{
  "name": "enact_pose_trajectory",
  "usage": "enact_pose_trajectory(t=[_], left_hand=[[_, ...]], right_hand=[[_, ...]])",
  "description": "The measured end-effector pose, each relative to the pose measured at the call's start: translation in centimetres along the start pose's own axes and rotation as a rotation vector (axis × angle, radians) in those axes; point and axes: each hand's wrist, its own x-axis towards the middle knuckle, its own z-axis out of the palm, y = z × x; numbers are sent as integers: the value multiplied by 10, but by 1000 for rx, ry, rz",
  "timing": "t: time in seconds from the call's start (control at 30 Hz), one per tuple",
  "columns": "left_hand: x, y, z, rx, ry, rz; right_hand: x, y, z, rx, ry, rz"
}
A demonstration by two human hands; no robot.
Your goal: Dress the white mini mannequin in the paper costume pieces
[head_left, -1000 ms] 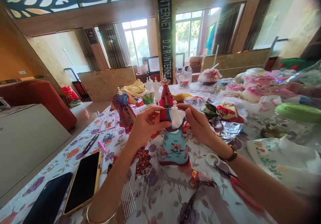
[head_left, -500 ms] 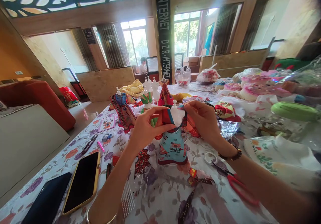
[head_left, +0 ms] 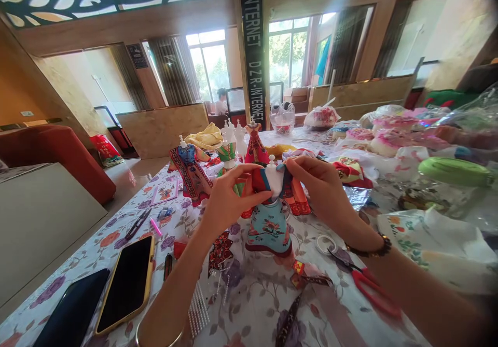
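A small white mannequin point(head_left: 276, 181) stands upright in front of me, wearing a light blue floral skirt point(head_left: 268, 227) with a dark red hem. Red fabric with a blue edge point(head_left: 260, 180) lies against the left side of its bare chest. My left hand point(head_left: 229, 196) pinches this fabric between thumb and fingers. On the other side, my right hand point(head_left: 321, 181) is closed on the fabric's dark and blue edge at the mannequin's shoulder. Dressed mannequins in a patterned gown point(head_left: 191, 173), a green top point(head_left: 226, 152) and a red dress point(head_left: 255, 144) stand behind.
Two phones point(head_left: 126, 282) point(head_left: 73, 305), dark snips point(head_left: 138, 224) and a pink pen point(head_left: 156, 227) lie left. Red scissors point(head_left: 375, 292), a tape roll point(head_left: 326, 244) and fabric scraps point(head_left: 290, 316) lie nearer right. Bags and a green-lidded container point(head_left: 455, 171) crowd the right. A person point(head_left: 221, 102) sits far back.
My right hand and wrist have shifted slightly right and down. The fabric on the right has opened outward a little, showing more orange-red cloth. My left hand keeps its pinch.
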Motion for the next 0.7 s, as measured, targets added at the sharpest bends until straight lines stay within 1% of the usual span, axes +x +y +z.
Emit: enact_pose_trajectory(t=[0.07,0.13,0.23,0.4,0.47,0.57,0.63,0.7], left_hand=[[0,0,0,-6,11,3],[0,-1,0,-14,20,-3],[1,-3,-2,-38,3,-10],[3,-5,-5,-135,-62,-14],[4,-6,-6,-167,-76,-23],[5,-8,-6,-167,-68,-29],[8,-9,-8,-135,-76,-16],[11,-9,-11,-118,-103,10]], right_hand=[[-3,-3,1,-12,-26,-37],[-7,-5,1,-80,-36,-118],[-9,-2,-1,-169,-56,-197],[-2,9,-8,-134,-107,-152],[2,11,-10,-155,-117,-129],[4,11,-12,-286,-130,-104],[3,8,-11,-399,-94,-126],[3,4,-7,-489,-30,-193]])
